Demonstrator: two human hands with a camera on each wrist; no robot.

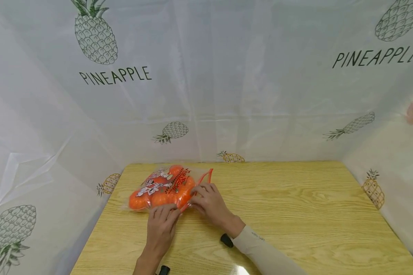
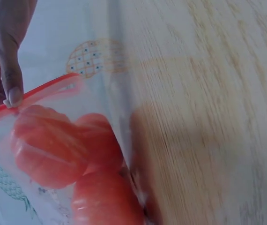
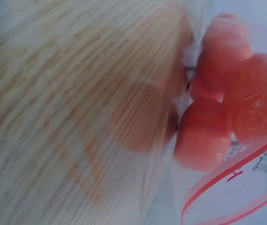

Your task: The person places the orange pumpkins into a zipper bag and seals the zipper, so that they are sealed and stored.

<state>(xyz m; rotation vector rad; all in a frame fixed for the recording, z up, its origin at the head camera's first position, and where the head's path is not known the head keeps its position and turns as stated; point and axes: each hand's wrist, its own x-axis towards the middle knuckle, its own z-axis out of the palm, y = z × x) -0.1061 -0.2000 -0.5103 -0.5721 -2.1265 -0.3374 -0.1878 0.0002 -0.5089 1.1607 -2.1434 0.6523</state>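
A clear printed zip bag (image 1: 155, 187) lies on the table, filled with several orange-red, ribbed round things (image 2: 49, 145) that look like small pumpkins. Along its right side runs a red zip strip (image 3: 218, 176), whose two edges stand apart at the far end. My right hand (image 1: 211, 202) pinches this strip between thumb and fingers, as the left wrist view also shows. At the bag's near corner, my left hand (image 1: 161, 227) grips the strip's near end; its thumb is mostly hidden. No hand shows in the right wrist view.
The wood-grain table (image 1: 296, 206) extends to the right of the bag. A white sheet (image 1: 227, 84) printed with pineapples hangs behind and at both sides. Small black pieces (image 1: 226, 240) show beside the wrists.
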